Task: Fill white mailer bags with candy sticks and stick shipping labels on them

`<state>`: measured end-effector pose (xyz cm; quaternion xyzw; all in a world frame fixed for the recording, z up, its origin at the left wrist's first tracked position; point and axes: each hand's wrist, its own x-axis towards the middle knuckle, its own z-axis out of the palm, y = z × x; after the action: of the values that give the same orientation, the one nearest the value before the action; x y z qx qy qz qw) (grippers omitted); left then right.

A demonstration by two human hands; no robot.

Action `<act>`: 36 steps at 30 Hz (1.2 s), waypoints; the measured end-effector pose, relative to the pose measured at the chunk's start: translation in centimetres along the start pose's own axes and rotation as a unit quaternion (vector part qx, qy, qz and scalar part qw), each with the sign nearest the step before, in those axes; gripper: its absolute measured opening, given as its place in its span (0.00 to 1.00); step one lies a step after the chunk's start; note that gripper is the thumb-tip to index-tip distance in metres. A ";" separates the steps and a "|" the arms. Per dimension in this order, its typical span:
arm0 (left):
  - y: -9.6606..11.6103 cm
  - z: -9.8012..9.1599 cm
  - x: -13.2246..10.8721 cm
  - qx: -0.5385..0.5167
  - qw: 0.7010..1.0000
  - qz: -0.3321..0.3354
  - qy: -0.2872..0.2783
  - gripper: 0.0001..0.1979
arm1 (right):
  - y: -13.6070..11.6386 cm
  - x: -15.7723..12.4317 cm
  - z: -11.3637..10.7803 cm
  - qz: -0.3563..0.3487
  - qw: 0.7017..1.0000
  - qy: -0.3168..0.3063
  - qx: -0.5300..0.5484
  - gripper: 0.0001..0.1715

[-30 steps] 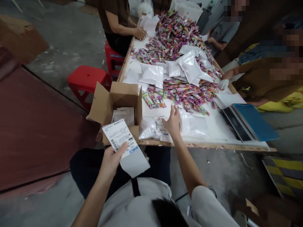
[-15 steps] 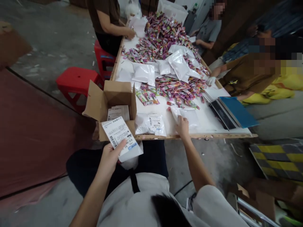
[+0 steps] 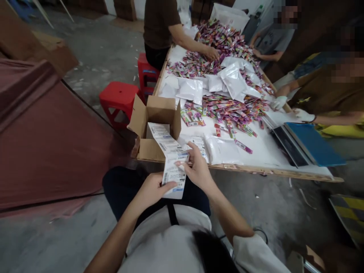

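Observation:
A strip of white printed shipping labels (image 3: 174, 168) runs up from my lap into an open cardboard box (image 3: 153, 148) at the table's near left corner. My left hand (image 3: 152, 189) grips the strip's lower end, thumb on top. At its right edge my right hand (image 3: 199, 170) pinches the strip near a fold line. Behind my right fingers lies a white mailing bag with a label (image 3: 201, 146), partly hidden. Just right of that rests a filled plain white mailing bag (image 3: 223, 151), near the table edge.
Colourful small packets (image 3: 224, 108) are heaped along the white table (image 3: 273, 157), with more white bags (image 3: 190, 91) among them. A blue board (image 3: 313, 142) lies at right. Red stools (image 3: 119, 94) stand at left. Other people sit around, one with gloved hands (image 3: 278, 103).
My right hand has left the plain white bag and taken hold of the label strip. The strip now stretches unfolded from the box to my left hand. A co-worker's arm has reached into the packets.

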<state>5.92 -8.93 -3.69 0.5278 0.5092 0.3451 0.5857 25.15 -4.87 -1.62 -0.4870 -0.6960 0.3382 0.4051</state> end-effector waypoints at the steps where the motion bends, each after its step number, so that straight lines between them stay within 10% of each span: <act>1: -0.1 -0.1 0.0 -0.022 1.000 0.002 -0.011 0.14 | -0.2 0.0 0.6 -0.019 1.000 0.014 0.015 0.28; 7: 1.5 -0.5 2.4 -0.381 0.918 -0.096 0.052 0.21 | -0.1 -1.2 0.8 -0.215 0.976 -0.026 -0.036 0.04; 16: 3.3 -0.1 5.6 -0.406 0.858 -0.169 0.265 0.05 | -3.5 -1.1 -2.7 -0.220 0.964 0.058 -0.135 0.08; 21: 3.5 0.7 5.7 -0.411 0.863 -0.141 0.260 0.05 | -1.2 -0.2 -1.3 -0.125 0.989 0.011 -0.081 0.16; 26: 3.8 0.7 5.0 -0.376 0.881 -0.135 0.254 0.15 | 0.2 -0.4 0.9 -0.178 0.983 0.032 0.012 0.09; 36: 3.9 1.7 4.0 -0.361 0.892 -0.137 0.236 0.16 | -1.2 -1.7 -1.2 -0.147 0.987 0.061 -0.001 0.04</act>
<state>9.01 -4.81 -0.93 0.1080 0.5402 0.5359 0.6398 26.07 -6.74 -0.46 -0.3996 -0.7343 0.2440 0.4914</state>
